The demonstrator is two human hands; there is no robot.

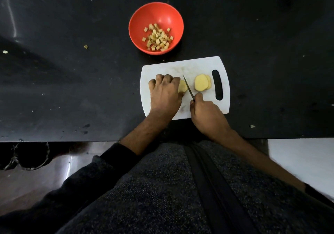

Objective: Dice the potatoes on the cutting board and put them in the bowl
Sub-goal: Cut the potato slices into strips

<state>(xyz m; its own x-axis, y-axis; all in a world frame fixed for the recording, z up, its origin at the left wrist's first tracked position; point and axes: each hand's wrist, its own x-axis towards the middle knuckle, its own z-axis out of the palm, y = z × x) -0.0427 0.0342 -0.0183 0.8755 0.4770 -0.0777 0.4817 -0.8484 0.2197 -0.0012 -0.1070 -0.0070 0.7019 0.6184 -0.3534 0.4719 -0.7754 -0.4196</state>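
1. White plastic is what the work sits on: a cutting board (182,67) lying on the black counter (271,34), its handle slot at the person's right.

2. On that board the left hand (165,92) is curled over a piece of potato (182,88), knuckles up. Its fingers are bent down onto the piece, so only the pale cut face shows, poking out on the hand's right side.

3. Just to the right of that face stands the knife (188,88). Its thin blade runs slantwise, tip pointing away from the person and a little to the left, heel coming back toward the right hand (205,109), whose fingers are wrapped round the handle.

4. That is the relation the coming cut depends on, as I read it: the blade lies across the exposed end of the potato, very near it, with the left fingertips tucked on the far side of that end. I cannot tell whether the edge is already touching.

5. Beyond the knife, near the handle slot, a small stack of cut slices (202,82) waits, still round and not yet diced.

6. Farther back on the counter, well apart from the board, the red bowl (169,11) already holds a heap of cubes, so the job looks partly done.
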